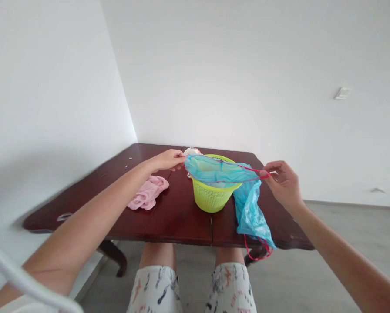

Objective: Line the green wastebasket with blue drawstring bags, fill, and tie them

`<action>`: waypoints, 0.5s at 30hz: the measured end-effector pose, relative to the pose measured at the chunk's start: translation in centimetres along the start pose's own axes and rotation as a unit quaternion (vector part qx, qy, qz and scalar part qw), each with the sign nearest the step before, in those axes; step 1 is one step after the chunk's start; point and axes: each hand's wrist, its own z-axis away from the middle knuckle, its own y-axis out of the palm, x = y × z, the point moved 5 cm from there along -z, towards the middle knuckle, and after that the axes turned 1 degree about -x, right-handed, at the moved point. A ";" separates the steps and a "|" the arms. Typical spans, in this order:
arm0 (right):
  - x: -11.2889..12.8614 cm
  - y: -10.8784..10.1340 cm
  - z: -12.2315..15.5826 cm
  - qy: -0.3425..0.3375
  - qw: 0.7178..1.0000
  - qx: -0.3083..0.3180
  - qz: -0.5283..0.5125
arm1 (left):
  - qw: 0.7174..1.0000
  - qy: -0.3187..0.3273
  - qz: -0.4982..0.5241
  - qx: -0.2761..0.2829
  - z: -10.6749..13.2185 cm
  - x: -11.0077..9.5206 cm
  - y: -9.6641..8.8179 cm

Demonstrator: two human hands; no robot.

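Observation:
A lime-green plastic basket (211, 198) stands on a dark wooden table (178, 217). Over its mouth I stretch a thin blue plastic bag (221, 171) with a red drawstring (253, 170). My left hand (169, 160) pinches the bag's rim at the basket's left side. My right hand (283, 180) pinches the rim and drawstring to the right of the basket. The rest of the bag (252, 213) hangs down past the table's front edge, with a red string loop (255, 252) dangling below.
A crumpled pink cloth (147, 193) lies on the table left of the basket. Something white (191, 151) shows behind the basket. White walls close in at the left and back. My knees in patterned shorts (195, 287) sit below the table edge.

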 end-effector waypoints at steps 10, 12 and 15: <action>-1.7 1.0 -1.1 0.196 0.921 -0.106 -0.319 | 0.960 0.058 0.261 -0.080 0.3 -3.7 0.8; -1.9 1.6 -1.8 0.205 0.910 -0.115 -0.343 | 0.941 0.077 0.321 -0.075 0.3 -4.8 1.2; -2.0 2.3 -2.9 0.220 0.899 -0.108 -0.362 | 0.910 0.130 0.389 -0.048 0.4 -6.2 1.8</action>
